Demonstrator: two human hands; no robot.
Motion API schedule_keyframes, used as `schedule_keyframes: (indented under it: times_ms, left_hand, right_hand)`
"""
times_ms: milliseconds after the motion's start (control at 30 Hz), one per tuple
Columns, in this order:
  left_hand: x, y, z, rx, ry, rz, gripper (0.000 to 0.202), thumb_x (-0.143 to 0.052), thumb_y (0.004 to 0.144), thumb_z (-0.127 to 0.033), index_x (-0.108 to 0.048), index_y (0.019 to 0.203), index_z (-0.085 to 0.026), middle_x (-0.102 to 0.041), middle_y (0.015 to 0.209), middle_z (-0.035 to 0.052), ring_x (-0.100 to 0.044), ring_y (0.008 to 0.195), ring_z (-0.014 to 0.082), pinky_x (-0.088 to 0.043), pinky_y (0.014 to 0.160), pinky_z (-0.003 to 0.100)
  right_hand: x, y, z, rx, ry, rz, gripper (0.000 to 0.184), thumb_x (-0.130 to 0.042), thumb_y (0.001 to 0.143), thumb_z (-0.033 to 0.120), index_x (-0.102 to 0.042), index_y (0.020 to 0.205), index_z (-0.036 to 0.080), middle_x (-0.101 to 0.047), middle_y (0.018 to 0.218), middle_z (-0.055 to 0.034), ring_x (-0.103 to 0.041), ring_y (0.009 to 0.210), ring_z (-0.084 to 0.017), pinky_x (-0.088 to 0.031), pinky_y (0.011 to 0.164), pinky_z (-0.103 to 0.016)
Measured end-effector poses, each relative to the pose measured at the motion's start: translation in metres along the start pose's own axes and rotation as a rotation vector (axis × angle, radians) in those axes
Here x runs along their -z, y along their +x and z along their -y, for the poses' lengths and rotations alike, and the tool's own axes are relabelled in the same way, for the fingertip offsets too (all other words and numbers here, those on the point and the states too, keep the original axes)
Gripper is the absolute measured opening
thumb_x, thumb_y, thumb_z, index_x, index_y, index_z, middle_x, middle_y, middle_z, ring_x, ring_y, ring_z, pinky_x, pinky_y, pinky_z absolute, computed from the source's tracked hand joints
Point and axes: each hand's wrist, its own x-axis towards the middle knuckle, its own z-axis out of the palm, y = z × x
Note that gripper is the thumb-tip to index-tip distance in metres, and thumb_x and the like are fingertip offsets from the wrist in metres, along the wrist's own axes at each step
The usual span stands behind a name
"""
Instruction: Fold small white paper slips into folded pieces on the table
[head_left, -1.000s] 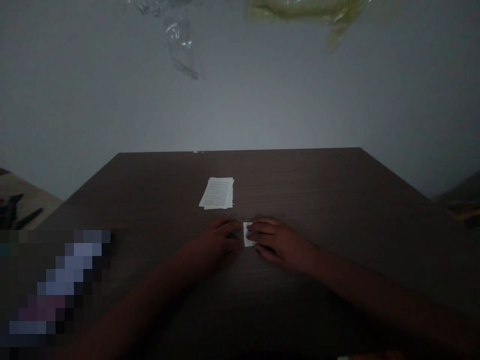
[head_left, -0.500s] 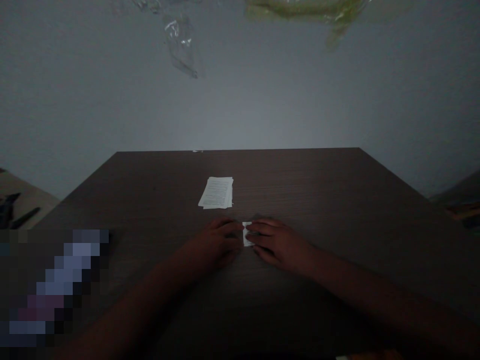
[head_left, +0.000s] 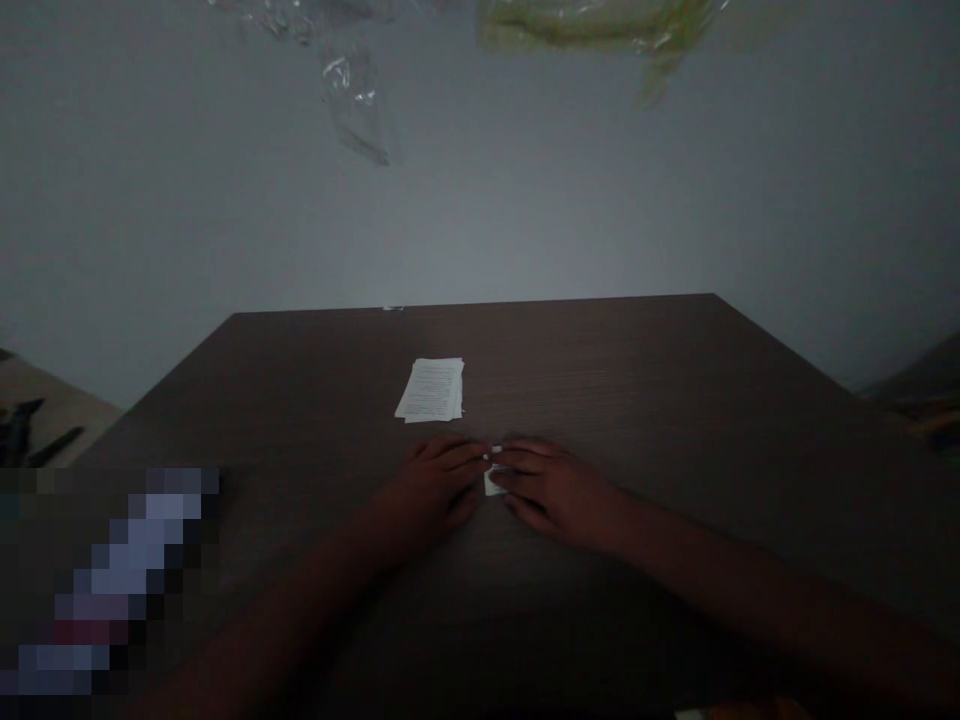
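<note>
A small piece of white paper (head_left: 492,485) lies on the dark wooden table (head_left: 600,390), mostly covered by fingers. My right hand (head_left: 555,490) rests over its right part, palm down, fingers spread. From the other side, my left hand (head_left: 441,485) reaches the paper's left edge with its fingers stretched out; its index fingertip almost meets the right hand's fingers. Farther back, left of centre, sits a loose stack of printed paper sheets (head_left: 431,390), apart from both hands.
A pixelated patch (head_left: 112,570) hides something at the left front. Clear plastic (head_left: 356,100) and yellowish plastic (head_left: 592,25) hang on the pale wall (head_left: 510,200) behind the table. A white scrap (head_left: 392,308) lies at the back edge. Something orange (head_left: 750,712) shows at the bottom.
My left fingers have moved slightly to the right, onto the paper's upper part, and more of it is covered. The right hand stays nearly in place. The view has shifted slightly.
</note>
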Motion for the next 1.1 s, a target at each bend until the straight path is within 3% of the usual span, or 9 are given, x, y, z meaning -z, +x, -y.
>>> schedule_keyframes:
  times_ms: [200, 367, 600, 833, 1100]
  left_hand:
    - [0.004, 0.005, -0.013, 0.048, 0.036, 0.003, 0.044, -0.07, 0.11, -0.015, -0.079, 0.151, -0.028, -0.078, 0.167, 0.0089, -0.065, 0.16, 0.0374, -0.051, 0.134, 0.063]
    - [0.005, 0.013, -0.024, 0.134, 0.048, -0.005, 0.034, -0.069, 0.115, -0.016, -0.083, 0.144, -0.026, -0.082, 0.159, 0.009, -0.069, 0.155, 0.038, -0.055, 0.129, 0.062]
    - [0.003, 0.018, -0.021, 0.142, 0.056, -0.032, 0.025, -0.076, 0.112, -0.019, -0.086, 0.133, -0.03, -0.086, 0.152, 0.0066, -0.073, 0.151, 0.0348, -0.058, 0.127, 0.056]
    - [0.007, 0.016, -0.025, 0.155, 0.024, -0.036, 0.024, -0.073, 0.112, -0.016, -0.086, 0.131, -0.025, -0.085, 0.154, 0.0092, -0.073, 0.15, 0.0354, -0.057, 0.129, 0.057]
    - [0.0, 0.017, -0.016, 0.148, 0.016, -0.031, 0.024, -0.08, 0.111, -0.021, -0.085, 0.133, -0.029, -0.085, 0.155, 0.007, -0.073, 0.152, 0.0376, -0.059, 0.128, 0.063]
  right_hand:
    - [0.002, 0.002, -0.003, 0.001, 0.086, -0.035, 0.033, -0.071, 0.118, 0.022, -0.084, 0.148, 0.021, -0.083, 0.157, -0.0159, -0.075, 0.15, -0.033, -0.061, 0.13, -0.056]
    - [0.001, 0.005, -0.01, -0.031, 0.222, -0.093, 0.025, -0.073, 0.116, 0.018, -0.09, 0.133, 0.025, -0.089, 0.144, -0.0119, -0.081, 0.14, -0.029, -0.062, 0.128, -0.052]
    - [-0.008, 0.007, -0.019, -0.077, 0.29, -0.127, 0.021, -0.084, 0.11, 0.019, -0.092, 0.125, 0.029, -0.09, 0.14, -0.009, -0.083, 0.134, -0.028, -0.066, 0.121, -0.05]
    - [-0.004, 0.005, -0.025, -0.101, 0.304, -0.119, 0.017, -0.089, 0.108, 0.021, -0.093, 0.122, 0.031, -0.091, 0.139, -0.0078, -0.083, 0.136, -0.029, -0.065, 0.124, -0.055]
    - [0.004, 0.004, -0.026, -0.135, 0.292, -0.054, 0.016, -0.088, 0.11, 0.021, -0.094, 0.119, 0.032, -0.091, 0.138, -0.0054, -0.082, 0.137, -0.028, -0.062, 0.127, -0.054]
